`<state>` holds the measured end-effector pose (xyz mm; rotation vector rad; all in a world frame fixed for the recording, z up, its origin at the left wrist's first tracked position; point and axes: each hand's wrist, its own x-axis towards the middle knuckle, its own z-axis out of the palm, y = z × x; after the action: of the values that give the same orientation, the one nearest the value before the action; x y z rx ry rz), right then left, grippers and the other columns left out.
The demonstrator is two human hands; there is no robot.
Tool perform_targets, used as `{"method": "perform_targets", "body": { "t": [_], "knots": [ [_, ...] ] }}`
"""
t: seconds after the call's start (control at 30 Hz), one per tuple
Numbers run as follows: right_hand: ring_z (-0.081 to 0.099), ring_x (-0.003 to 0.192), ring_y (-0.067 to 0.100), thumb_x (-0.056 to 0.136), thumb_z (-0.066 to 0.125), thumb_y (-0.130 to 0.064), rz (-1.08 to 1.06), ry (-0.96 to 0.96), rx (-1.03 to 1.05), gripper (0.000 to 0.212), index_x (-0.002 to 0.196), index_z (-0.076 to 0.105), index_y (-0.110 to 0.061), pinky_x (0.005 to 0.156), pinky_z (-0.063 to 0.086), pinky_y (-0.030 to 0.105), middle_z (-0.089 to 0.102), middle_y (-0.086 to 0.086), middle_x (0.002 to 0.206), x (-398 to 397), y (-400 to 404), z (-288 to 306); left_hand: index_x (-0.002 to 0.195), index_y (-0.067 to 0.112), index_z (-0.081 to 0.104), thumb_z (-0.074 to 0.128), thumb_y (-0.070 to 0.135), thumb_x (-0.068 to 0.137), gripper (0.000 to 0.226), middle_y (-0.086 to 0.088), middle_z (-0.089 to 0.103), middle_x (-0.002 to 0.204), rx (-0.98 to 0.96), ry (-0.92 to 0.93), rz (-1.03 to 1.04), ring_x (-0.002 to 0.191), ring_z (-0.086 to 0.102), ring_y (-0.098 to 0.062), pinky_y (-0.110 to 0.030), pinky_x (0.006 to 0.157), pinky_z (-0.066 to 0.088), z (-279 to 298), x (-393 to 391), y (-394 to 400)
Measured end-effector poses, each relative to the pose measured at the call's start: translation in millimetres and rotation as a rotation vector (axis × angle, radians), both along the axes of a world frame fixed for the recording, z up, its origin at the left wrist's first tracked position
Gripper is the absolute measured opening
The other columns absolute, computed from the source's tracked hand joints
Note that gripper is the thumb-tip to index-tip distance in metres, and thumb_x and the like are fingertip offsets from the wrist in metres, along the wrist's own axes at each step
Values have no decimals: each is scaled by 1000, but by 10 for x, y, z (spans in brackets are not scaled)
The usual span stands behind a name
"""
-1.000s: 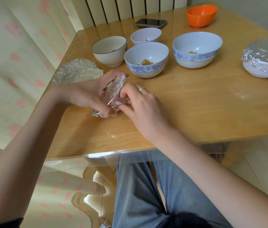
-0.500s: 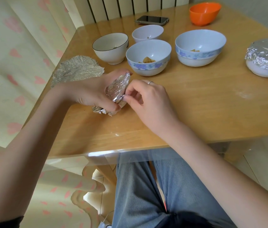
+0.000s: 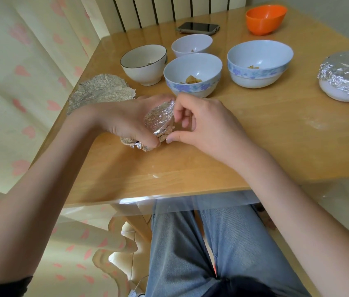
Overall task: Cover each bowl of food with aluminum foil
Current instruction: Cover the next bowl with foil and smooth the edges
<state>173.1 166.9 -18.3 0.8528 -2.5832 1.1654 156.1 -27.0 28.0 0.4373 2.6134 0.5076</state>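
One foil-covered bowl (image 3: 346,77) stands finished at the surface's (image 3: 276,136) right edge. Four bowls with food remain open: the black-rimmed bowl (image 3: 143,63), small white bowl (image 3: 191,45) and two blue-patterned bowls (image 3: 192,74) (image 3: 259,63). The orange bowl (image 3: 266,19) sits far back, its contents unseen. The left hand (image 3: 126,118) grips a crumpled foil piece (image 3: 159,121) near the front; the right hand (image 3: 199,123) pinches its edge. One spare foil sheet (image 3: 100,93) lies left.

- Surface (image 3: 255,133): light honey wood grain.
- Two bowls (image 3: 192,73) (image 3: 259,62): pale blue-white, blue floral band.
- Bowl (image 3: 143,63): white, dark rim line.
- Far bowl (image 3: 266,18): solid orange.
- Foil (image 3: 158,121): crinkled silver.
- Curtain (image 3: 19,82): cream, pink hearts.
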Motion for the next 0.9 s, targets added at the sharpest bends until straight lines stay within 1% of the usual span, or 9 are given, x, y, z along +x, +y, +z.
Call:
{"method": "perform_targets", "body": {
  "t": [0.1,0.17,0.23,0.3,0.37,0.43,0.6,0.73,0.9],
  "knots": [
    [45,62,12,68,80,-41,-47,66,-15,43,81,42,-25,59,44,35,46,-11,64,18,20,18,107,72,24,70,40,51,79,7,44,127,-75,21,-19,111,50,-14,-33,90,44,16,22,72],
    [44,67,13,71,77,-40,-68,134,34,39,85,44,-24,58,40,33,42,-12,65,23,12,12,96,75,23,69,41,51,73,10,42,122,-108,17,-28,108,50,-13,-30,85,41,28,34,120],
    [40,71,11,77,72,-38,-62,217,100,32,90,49,-20,57,35,31,38,-14,66,35,3,-33,93,71,30,68,42,49,66,10,42,118,-128,1,-25,104,52,-12,-31,84,43,32,43,152],
    [44,74,13,81,69,-31,-47,325,121,25,92,52,-17,55,32,28,44,-13,73,58,-17,-109,103,60,38,66,49,42,68,8,44,120,-143,16,-28,111,51,-15,-39,96,45,29,38,164],
    [54,79,19,83,66,-24,-41,408,113,18,94,54,-15,52,37,28,56,-9,87,73,-43,-183,115,51,41,63,51,41,77,6,48,121,-146,24,-39,118,48,-16,-45,100,44,30,14,157],
    [54,80,17,83,65,-20,-28,438,75,17,96,57,-15,49,41,29,59,-5,94,72,-47,-219,119,53,41,65,48,43,80,6,52,120,-130,7,-35,118,49,-15,-45,98,45,40,-4,146],
    [56,79,14,81,71,-17,105,418,-14,20,101,65,-15,54,52,38,58,0,96,30,-13,-191,93,72,37,66,46,42,64,8,53,111,-96,-53,3,106,55,-12,-33,80,46,63,-7,151],
    [53,81,16,82,68,-7,128,492,-8,6,88,68,-8,49,50,39,60,5,88,20,-78,-217,112,67,35,66,48,41,80,7,51,123,-136,-45,8,116,53,-15,-41,97,47,63,4,174],
    [58,78,23,81,66,-10,108,491,-2,4,82,68,-6,47,50,39,62,6,87,13,-63,-181,116,65,29,63,54,40,84,5,47,128,-211,-56,47,117,52,-18,-43,98,46,77,7,233]
  ]
}}
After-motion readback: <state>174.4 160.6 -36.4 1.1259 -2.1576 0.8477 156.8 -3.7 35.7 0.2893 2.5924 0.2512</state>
